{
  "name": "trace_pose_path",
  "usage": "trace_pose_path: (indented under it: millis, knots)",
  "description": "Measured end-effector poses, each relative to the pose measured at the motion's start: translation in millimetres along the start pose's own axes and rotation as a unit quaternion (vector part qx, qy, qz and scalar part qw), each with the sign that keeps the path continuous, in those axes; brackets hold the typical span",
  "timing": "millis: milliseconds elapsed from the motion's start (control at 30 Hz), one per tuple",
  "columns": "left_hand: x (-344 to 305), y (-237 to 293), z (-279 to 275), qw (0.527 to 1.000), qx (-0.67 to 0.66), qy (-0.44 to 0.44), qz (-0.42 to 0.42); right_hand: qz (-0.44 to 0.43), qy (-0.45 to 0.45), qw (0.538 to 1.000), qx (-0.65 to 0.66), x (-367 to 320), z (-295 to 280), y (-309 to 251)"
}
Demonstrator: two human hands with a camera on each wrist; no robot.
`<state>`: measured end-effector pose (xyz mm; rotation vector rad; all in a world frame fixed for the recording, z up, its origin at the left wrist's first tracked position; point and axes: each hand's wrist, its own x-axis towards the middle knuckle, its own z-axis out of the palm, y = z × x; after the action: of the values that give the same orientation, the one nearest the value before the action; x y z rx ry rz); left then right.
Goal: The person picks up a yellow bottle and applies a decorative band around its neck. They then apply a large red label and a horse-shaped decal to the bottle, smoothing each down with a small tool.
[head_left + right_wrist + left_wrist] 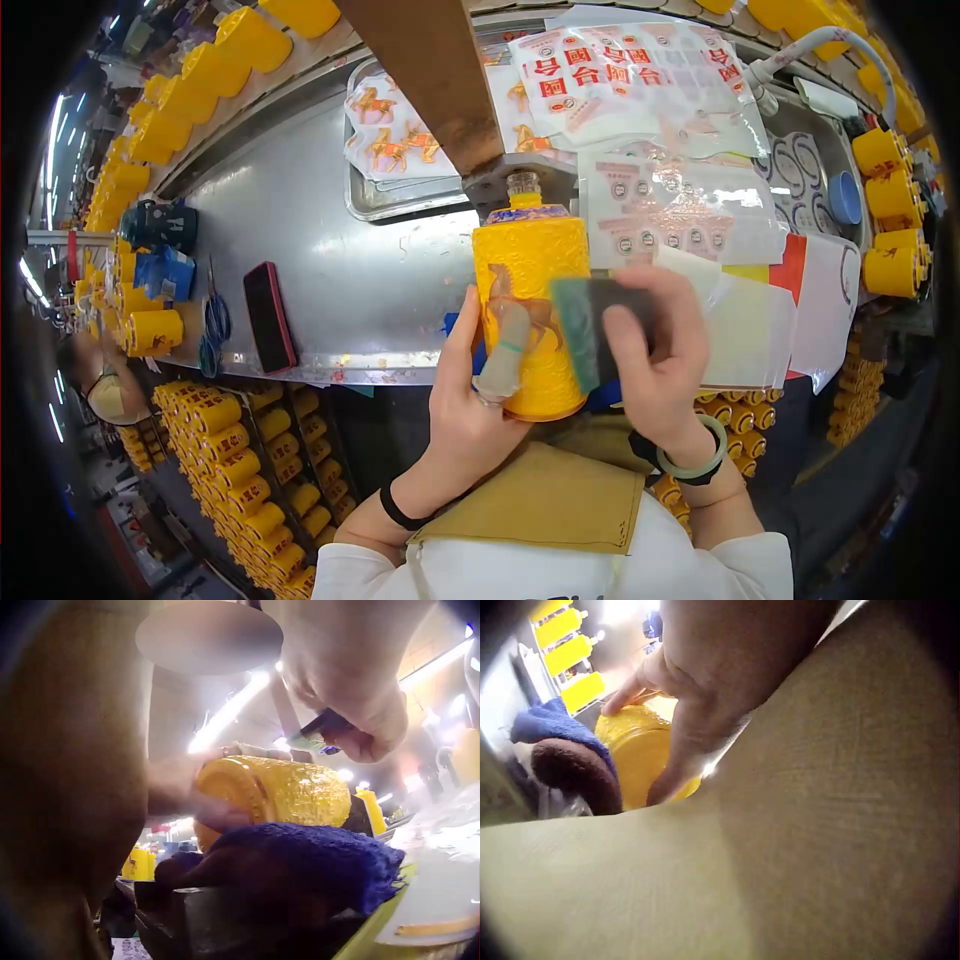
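A tan apron (pixel 545 500) fills the near edge of the head view, and just past it, at the front edge of the steel worktop (pixel 320 220), lies the yellow bottle (pixel 530 270), its base toward the person and its neck pointing to 12 o'clock under a brown bar. It rests on a blue cloth (pixel 315 855) draped over a dark block. The left hand (pixel 475 400) grips the bottle's base from 7 o'clock, thumb up the side and a covered finger laid across a brown horse decal (pixel 520 310). The right hand (pixel 660 370) comes in from 4 o'clock and pinches a dark green card (pixel 590 330) flat against the bottle's side. At 9 o'clock from the bottle lie a red-edged phone (pixel 270 315) and blue scissors (pixel 213 325). At 11 o'clock a tray (pixel 362 195) holds horse decal sheets; red-printed label sheets (pixel 620 80) spread at 1 o'clock. Crated yellow bottles (pixel 240 470) stand at 8 o'clock, below the worktop.
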<state>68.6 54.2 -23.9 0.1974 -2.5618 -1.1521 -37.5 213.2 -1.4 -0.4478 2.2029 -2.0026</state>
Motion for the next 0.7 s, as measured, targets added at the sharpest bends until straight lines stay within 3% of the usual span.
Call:
trace_pose_path:
  millis: [67,133,200,333,400,467,500,533,633,667,700]
  knots:
    - [0,-5,0,1.0,0.0,0.008,0.009,-0.048,-0.03,0.997,-0.047,-1,5,7]
    - [-1,-9,3,0.998,-0.054,0.034,0.019,0.0,-0.026,0.998,-0.051,2,2,4]
    - [-7,-14,7,0.995,-0.092,0.03,-0.017,-0.12,0.0,0.978,-0.173,20,-7,6]
    - [-11,-16,4,0.99,-0.125,0.01,-0.061,-0.24,0.025,0.933,-0.267,54,-21,-4]
    - [-9,-16,2,0.993,-0.109,0.024,-0.024,-0.247,0.025,0.937,-0.244,54,-16,-22]
    - [-8,-11,0,0.995,-0.092,0.037,0.014,-0.162,-0.172,0.961,-0.146,49,-11,-36]
    - [-7,-7,-1,0.995,-0.091,0.045,0.01,-0.257,-0.239,0.904,-0.243,58,-8,-42]
    - [-7,-5,-2,0.995,-0.089,0.052,0.007,-0.259,-0.237,0.903,-0.246,67,-5,-41]
    - [-8,-4,0,0.993,-0.096,0.066,-0.01,-0.42,-0.092,0.85,-0.305,102,-1,-28]
    - [-8,-4,0,0.993,-0.097,0.069,-0.007,-0.422,-0.091,0.848,-0.306,100,-3,-28]
    - [-8,-5,0,0.992,-0.106,0.067,-0.008,-0.47,-0.119,0.817,-0.314,94,-6,-27]
